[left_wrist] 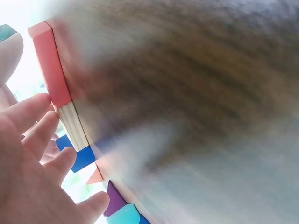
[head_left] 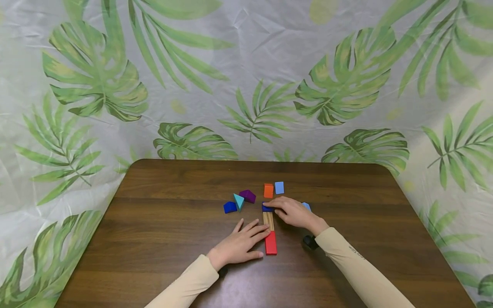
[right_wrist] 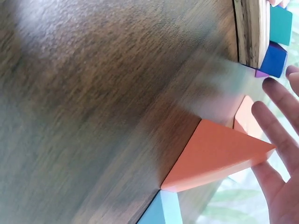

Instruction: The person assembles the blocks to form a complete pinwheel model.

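A row of blocks runs up the table: a red block (head_left: 271,244) at the near end, plain wooden blocks (head_left: 268,220) in the middle, and a dark blue block (head_left: 266,207) at the far end. My left hand (head_left: 242,244) lies beside the row with its fingers spread; fingertips reach the place where red meets wood. My right hand (head_left: 293,212) reaches over from the right, its fingertips at the dark blue block. In the right wrist view, an orange triangular block (right_wrist: 217,156) stands close by the right fingers; the right hand hides it in the head view.
Beyond the row stand an orange block (head_left: 268,190) and a light blue block (head_left: 279,187). A purple block (head_left: 247,196), a teal triangle (head_left: 239,202) and another blue block (head_left: 230,207) cluster to the left. Another light blue block (head_left: 306,205) is partly hidden behind the right hand.
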Available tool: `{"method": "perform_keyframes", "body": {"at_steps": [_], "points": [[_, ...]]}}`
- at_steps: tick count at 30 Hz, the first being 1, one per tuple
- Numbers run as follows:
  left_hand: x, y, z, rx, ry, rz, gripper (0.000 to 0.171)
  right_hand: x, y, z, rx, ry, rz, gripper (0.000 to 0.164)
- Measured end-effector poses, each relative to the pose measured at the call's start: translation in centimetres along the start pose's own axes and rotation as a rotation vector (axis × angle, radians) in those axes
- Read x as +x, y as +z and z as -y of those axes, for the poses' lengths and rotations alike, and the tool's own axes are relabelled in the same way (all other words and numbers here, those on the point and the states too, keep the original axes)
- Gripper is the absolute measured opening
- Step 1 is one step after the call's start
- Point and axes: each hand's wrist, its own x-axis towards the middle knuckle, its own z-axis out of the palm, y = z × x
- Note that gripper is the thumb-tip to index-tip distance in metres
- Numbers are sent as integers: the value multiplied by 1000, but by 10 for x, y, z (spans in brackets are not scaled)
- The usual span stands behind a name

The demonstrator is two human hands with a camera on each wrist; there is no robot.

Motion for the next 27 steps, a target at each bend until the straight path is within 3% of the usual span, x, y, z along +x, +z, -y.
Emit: {"method": "perform_keyframes", "body": {"at_steps": [8,17,27], "points": [[2,-3,3,-16,-2,-32,66,-7,-3,-7,22,29,-35,40],[15,0,6,40,-61,-104,69,-20,-6,-15,19,91,-90,40],[26,-3,6,84,-114,-138,71,-35,-12,-21,28,82,-142,40]]}}
